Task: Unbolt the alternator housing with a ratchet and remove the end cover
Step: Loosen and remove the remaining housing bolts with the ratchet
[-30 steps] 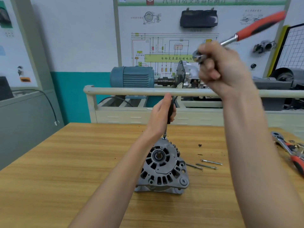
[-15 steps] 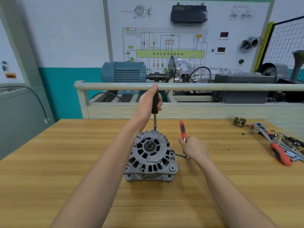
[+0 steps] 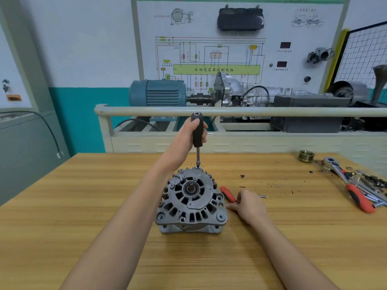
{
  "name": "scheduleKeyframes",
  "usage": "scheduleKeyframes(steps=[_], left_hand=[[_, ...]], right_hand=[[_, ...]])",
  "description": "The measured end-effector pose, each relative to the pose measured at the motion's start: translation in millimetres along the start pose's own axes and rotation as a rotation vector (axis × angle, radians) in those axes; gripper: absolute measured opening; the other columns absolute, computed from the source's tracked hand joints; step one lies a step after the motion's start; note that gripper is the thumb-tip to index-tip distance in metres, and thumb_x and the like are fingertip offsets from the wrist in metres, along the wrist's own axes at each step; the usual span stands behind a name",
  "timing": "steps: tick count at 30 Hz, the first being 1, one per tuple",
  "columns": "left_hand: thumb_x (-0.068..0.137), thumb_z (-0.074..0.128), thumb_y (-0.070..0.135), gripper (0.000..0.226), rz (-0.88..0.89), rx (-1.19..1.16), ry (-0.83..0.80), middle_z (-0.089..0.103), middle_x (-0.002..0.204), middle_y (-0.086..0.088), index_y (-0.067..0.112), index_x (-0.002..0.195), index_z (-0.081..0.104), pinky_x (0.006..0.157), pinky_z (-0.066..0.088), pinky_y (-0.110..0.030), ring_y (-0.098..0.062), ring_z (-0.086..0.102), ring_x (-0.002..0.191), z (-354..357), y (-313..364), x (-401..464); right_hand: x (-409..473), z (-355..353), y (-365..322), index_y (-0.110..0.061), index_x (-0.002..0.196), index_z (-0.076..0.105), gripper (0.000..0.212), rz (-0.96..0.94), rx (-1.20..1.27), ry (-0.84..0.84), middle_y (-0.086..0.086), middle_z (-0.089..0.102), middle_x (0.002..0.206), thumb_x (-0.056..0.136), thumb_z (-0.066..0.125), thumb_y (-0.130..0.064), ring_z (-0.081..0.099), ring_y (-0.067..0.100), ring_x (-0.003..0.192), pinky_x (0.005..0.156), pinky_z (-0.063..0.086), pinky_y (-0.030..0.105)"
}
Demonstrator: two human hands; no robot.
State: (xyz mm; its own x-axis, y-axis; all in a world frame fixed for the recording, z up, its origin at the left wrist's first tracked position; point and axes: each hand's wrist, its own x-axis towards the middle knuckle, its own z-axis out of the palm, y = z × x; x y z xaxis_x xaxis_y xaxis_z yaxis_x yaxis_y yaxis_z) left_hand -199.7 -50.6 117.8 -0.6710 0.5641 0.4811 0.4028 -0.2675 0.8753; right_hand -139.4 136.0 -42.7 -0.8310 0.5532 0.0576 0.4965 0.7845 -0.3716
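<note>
- Head view: gray metal alternator (image 3: 191, 200) sitting on the wooden tabletop (image 3: 83, 206), round face with the end cover (image 3: 189, 191) pointing up, near the middle of the picture.
- Left hands part: left hand (image 3: 186, 137) wrapped around the black handle of a nut driver (image 3: 197, 132), thumb up near the top of the handle.
- Nut driver standing straight up, thin metal shaft going down, tip touching a bolt spot on the far rim of the alternator.
- Right hand (image 3: 249, 204) low on the tabletop, just beside the right side of the alternator, fingers curled over a tool.
- Red-handled ratchet (image 3: 228, 194) poking out from under the right hand, lying between that hand and the alternator; right hand grasping it, head end hidden under the hand.
- Thin silver bolt (image 3: 262, 196) on the tabletop just past the right hand.
- Far right of the tabletop: second ratchet with a red grip (image 3: 354, 193) lying among a pile of small metal parts, too small to tell apart.
- Small brass-colored ring-shaped pulley (image 3: 306, 155) near the back right edge of the tabletop.
- A few dark crumbs scattered on the wood to the right of the alternator.
- Behind the tabletop: pale rail (image 3: 251, 111), blue motor (image 3: 157, 93) joined to silver machine parts, and a white wall board with a wiring drawing (image 3: 209, 57).
</note>
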Motion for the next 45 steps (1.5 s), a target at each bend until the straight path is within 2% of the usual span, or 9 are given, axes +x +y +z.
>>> scheduleKeyframes(steps=[5, 8, 11, 16, 24, 29, 33, 40, 45], left_hand=[[0.104, 0.037, 0.021, 0.014, 0.106, 0.310, -0.040, 0.055, 0.086, -0.001, 0.014, 0.100, 0.048, 0.091, 0.045, -0.038, -0.015, 0.054, 0.086, -8.7, -4.8, -8.2], [0.098, 0.051, 0.013, 0.008, 0.172, 0.304, 0.017, 0.066, 0.087, 0.000, 0.011, 0.102, 0.057, 0.082, 0.053, -0.027, -0.007, 0.064, 0.084, -6.6, -3.5, -9.0], [0.087, 0.066, 0.007, 0.009, 0.203, 0.259, 0.125, 0.071, 0.085, -0.008, 0.012, 0.095, 0.065, 0.078, 0.056, -0.026, -0.010, 0.067, 0.080, -0.1, -2.3, -6.6], [0.065, 0.087, 0.007, 0.026, 0.251, 0.207, 0.344, 0.067, 0.064, 0.016, 0.009, 0.080, 0.066, 0.065, 0.050, -0.012, 0.003, 0.065, 0.066, 9.9, -9.3, -5.0], [0.088, 0.056, -0.012, 0.034, 0.169, 0.106, 0.019, 0.069, 0.108, -0.012, -0.004, 0.121, 0.058, 0.092, 0.051, -0.026, -0.017, 0.067, 0.105, -13.7, -26.7, -12.7], [0.070, 0.078, -0.008, 0.034, 0.215, 0.158, 0.173, 0.074, 0.089, -0.007, 0.014, 0.094, 0.069, 0.084, 0.057, -0.032, -0.020, 0.072, 0.087, -14.6, -25.2, -5.1], [0.063, 0.087, 0.001, 0.031, 0.245, 0.246, 0.257, 0.073, 0.080, 0.003, 0.018, 0.080, 0.067, 0.080, 0.056, -0.030, -0.015, 0.071, 0.080, -7.0, -28.5, -2.1], [0.086, 0.063, -0.004, 0.029, 0.192, 0.077, -0.063, 0.074, 0.100, 0.000, 0.007, 0.112, 0.065, 0.086, 0.053, -0.027, -0.019, 0.070, 0.100, -19.7, -23.8, -5.7], [0.064, 0.083, -0.004, 0.030, 0.242, 0.179, 0.211, 0.073, 0.085, -0.004, 0.009, 0.086, 0.067, 0.080, 0.056, -0.027, -0.016, 0.072, 0.083, -11.1, -22.5, -4.8]], right_hand=[[-0.8, -16.9, -11.8, -0.013, 0.091, 0.061, 0.031, -0.003, 0.205, 0.104, 0.001, 0.066, 0.087, 0.083, 0.071, -0.042, 0.062, 0.018, 0.078, 0.070, 0.055, 0.035], [-4.6, -43.4, -40.0, -0.021, 0.101, 0.066, 0.013, -0.236, 0.581, 0.274, -0.007, 0.067, 0.093, 0.088, 0.067, -0.021, 0.060, 0.009, 0.083, 0.077, 0.053, 0.028], [-13.3, -63.9, -77.7, -0.029, 0.105, 0.064, 0.031, -0.531, 0.781, 0.175, -0.013, 0.065, 0.102, 0.078, 0.078, -0.022, 0.060, 0.002, 0.096, 0.080, 0.047, 0.017], [-8.2, -60.8, -110.9, -0.025, 0.073, 0.066, 0.023, -0.642, 0.949, 0.275, 0.001, 0.070, 0.073, 0.074, 0.076, -0.004, 0.066, 0.023, 0.071, 0.066, 0.051, 0.035], [13.5, -54.5, -103.3, -0.005, 0.086, 0.074, 0.013, -0.781, 0.975, 0.172, 0.006, 0.073, 0.079, 0.084, 0.063, 0.002, 0.069, 0.023, 0.076, 0.075, 0.055, 0.041], [16.4, -65.9, -99.1, -0.036, 0.085, 0.070, 0.029, -0.784, 0.909, 0.040, -0.009, 0.072, 0.077, 0.084, 0.067, -0.007, 0.068, 0.009, 0.078, 0.075, 0.052, 0.023], [19.2, -66.7, -97.6, -0.020, 0.081, 0.074, 0.020, -0.723, 0.967, 0.105, -0.004, 0.073, 0.075, 0.070, 0.081, -0.005, 0.071, 0.016, 0.074, 0.073, 0.054, 0.030], [14.5, -72.3, -97.6, -0.031, 0.071, 0.066, 0.032, -0.757, 0.792, 0.121, -0.014, 0.068, 0.071, 0.080, 0.071, -0.001, 0.065, 0.003, 0.074, 0.074, 0.048, 0.023], [11.4, -78.2, -96.8, -0.037, 0.079, 0.067, 0.035, -0.761, 0.802, 0.030, -0.016, 0.069, 0.073, 0.081, 0.072, -0.002, 0.067, 0.006, 0.081, 0.082, 0.053, 0.031]])
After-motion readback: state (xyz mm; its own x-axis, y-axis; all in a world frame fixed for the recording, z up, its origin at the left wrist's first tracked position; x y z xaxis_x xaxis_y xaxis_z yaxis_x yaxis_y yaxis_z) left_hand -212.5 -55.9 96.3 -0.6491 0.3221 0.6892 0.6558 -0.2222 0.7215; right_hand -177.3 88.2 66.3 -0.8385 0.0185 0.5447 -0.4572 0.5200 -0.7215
